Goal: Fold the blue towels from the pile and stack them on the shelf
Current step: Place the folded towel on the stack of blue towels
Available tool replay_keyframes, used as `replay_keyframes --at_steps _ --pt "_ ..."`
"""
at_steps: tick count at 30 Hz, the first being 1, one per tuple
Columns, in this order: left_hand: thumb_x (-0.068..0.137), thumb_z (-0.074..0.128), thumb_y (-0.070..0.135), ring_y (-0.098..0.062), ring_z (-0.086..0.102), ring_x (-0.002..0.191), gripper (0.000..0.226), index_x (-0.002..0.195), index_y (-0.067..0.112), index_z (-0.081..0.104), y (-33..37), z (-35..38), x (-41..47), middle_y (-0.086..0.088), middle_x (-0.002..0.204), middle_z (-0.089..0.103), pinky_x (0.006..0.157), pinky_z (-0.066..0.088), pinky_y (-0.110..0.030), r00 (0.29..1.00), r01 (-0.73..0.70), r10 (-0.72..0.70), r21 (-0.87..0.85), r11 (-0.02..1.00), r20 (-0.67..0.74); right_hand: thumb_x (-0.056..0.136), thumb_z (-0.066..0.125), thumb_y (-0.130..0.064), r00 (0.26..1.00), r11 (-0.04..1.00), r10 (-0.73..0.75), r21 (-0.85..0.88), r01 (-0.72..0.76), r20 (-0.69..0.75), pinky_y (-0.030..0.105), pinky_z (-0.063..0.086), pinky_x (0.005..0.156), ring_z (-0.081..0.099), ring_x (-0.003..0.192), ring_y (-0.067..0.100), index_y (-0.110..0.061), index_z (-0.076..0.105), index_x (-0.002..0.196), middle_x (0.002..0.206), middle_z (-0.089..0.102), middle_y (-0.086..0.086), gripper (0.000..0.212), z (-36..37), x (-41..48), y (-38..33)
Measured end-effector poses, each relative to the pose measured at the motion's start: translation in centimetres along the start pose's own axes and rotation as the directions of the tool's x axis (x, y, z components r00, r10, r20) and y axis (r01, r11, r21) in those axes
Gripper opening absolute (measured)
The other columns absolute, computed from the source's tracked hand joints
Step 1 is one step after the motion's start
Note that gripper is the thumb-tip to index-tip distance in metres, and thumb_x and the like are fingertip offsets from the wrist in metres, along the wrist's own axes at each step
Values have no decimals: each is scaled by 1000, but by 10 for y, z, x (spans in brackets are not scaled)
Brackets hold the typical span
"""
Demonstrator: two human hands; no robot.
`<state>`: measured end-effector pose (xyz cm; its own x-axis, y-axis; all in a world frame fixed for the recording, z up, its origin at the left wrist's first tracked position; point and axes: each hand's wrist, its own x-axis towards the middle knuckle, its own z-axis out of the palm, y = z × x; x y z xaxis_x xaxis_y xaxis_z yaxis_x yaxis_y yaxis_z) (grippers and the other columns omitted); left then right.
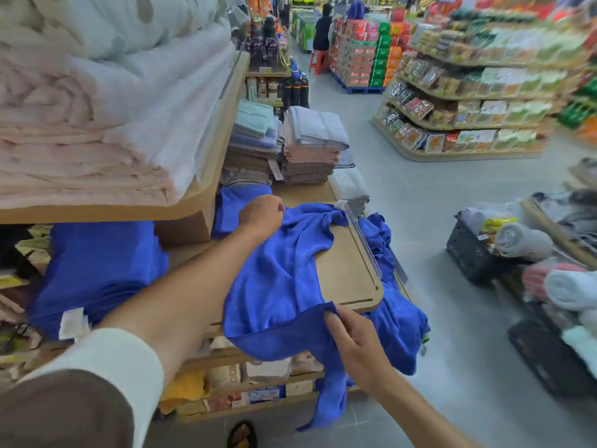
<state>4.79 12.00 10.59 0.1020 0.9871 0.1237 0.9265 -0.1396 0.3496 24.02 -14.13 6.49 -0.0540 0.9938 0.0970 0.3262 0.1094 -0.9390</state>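
You are holding the blue towel [277, 279] at two ends, and it is lying rumpled across the shelf board [347, 270] in front of you. Its long axis is running from the far left to the near right. Your left hand [262, 215] is reaching out to the far end, with the fingers curled into the bunched cloth there. Your right hand [353, 339] is pinching the near corner between thumb and fingers, just off the board's near edge. So the right hand is the nearer one and the left arm is stretched well forward. By my reading, the coming fold is going to turn on bringing one of those ends over to the other along that line.

The rest of the loose blue pile [384, 253] is hanging over the board's right edge and near right corner, partly under the towel you are holding. One strip is trailing down toward the floor.

The folded blue stack [97, 263] is sitting to your left, tucked under the upper shelf [106, 215], well apart from your right hand and closer to your left elbow. A second folded blue piece [240, 202] is lying just behind your left hand.

On the floor to your right, a black basket [460, 244] is holding a rolled grey towel [520, 242] and some packets. A second dark crate [542, 360] nearer you is carrying rolled pale towels, though blur is hiding the detail.
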Motion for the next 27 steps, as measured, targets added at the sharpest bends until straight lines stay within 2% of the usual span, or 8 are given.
replay_keyframes --at_steps 4,8,14,19,23,27 --pt "95 49 11 -31 60 119 35 114 28 74 0 21 45 -5 128 66 92 55 -45 995 -1 -3 35 999 100 99 47 -45 998 998 37 -45 -39 -55 23 25 56 32 59 6 -17 42 71 61 35 -12 40 -1 8 -1" --pt "99 50 15 -31 54 127 34 122 28 72 -4 40 76 -8 134 62 97 53 -48 993 58 -63 50 997 101 102 49 -33 991 995 90 -31 -93 -101 24 25 57 31 61 6 -17 41 71 64 33 -13 36 -1 13 -1" --pt "96 57 10 -34 51 127 30 124 13 68 -18 57 95 -13 133 58 96 53 -48 977 116 -147 194 974 154 101 51 -27 980 989 141 -14 -144 -140 24 24 56 31 60 7 -20 41 68 63 34 -10 36 2 22 -5" --pt "96 51 12 -38 58 118 27 115 9 70 -21 52 101 -15 125 65 90 56 -48 981 161 -168 71 984 94 101 49 -24 983 992 127 -2 -129 -136 29 24 60 29 64 9 -17 36 69 66 31 -10 36 4 28 -12" --pt "97 55 19 -38 58 118 22 116 13 65 -37 47 97 -15 126 63 94 53 -48 974 132 -140 57 990 176 100 48 -24 990 994 103 29 -101 -100 31 26 62 31 66 10 -9 38 71 68 33 -7 34 2 28 -17" --pt "93 63 21 -38 58 120 16 107 22 70 -44 49 96 -15 125 64 96 52 -47 971 120 -118 5 993 207 101 47 -23 995 996 82 34 -80 -59 34 25 62 32 66 13 -2 42 73 68 34 -2 36 -1 26 -19"
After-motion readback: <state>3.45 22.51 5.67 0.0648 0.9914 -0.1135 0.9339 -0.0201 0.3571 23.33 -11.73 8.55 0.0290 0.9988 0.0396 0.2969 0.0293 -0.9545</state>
